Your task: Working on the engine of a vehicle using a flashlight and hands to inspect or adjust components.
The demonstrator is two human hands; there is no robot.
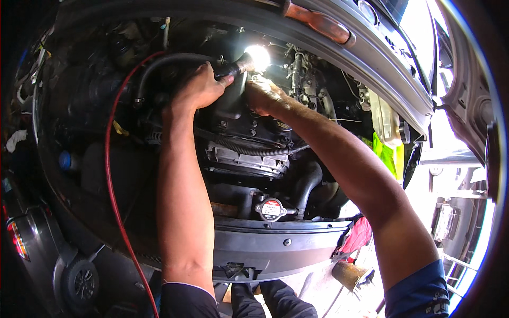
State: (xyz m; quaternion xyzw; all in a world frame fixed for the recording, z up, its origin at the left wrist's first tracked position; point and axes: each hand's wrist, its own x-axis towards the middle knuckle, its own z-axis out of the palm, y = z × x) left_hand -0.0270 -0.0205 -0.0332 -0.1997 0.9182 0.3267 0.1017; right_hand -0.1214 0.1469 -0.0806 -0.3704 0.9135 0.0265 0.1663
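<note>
My left hand (200, 89) is wrapped round a lit work light (240, 65) near the top of the engine, its bright head pointing to the upper right. Just below the glare, my right hand (265, 98) is curled among the engine parts beside a dark engine cover (230, 98); its fingertips and whatever they grip are hidden. Below both hands run a ribbed hose (265, 151) and, nearer me, the radiator cap (273, 209).
A red hose (110, 169) hangs down the left side. An orange-handled tool (318, 24) lies along the upper body edge. A translucent reservoir (384, 119) and bright yellow-green item (388, 156) are right. The front body panel (286, 246) edges the bay, red cloth (354, 238) beside it.
</note>
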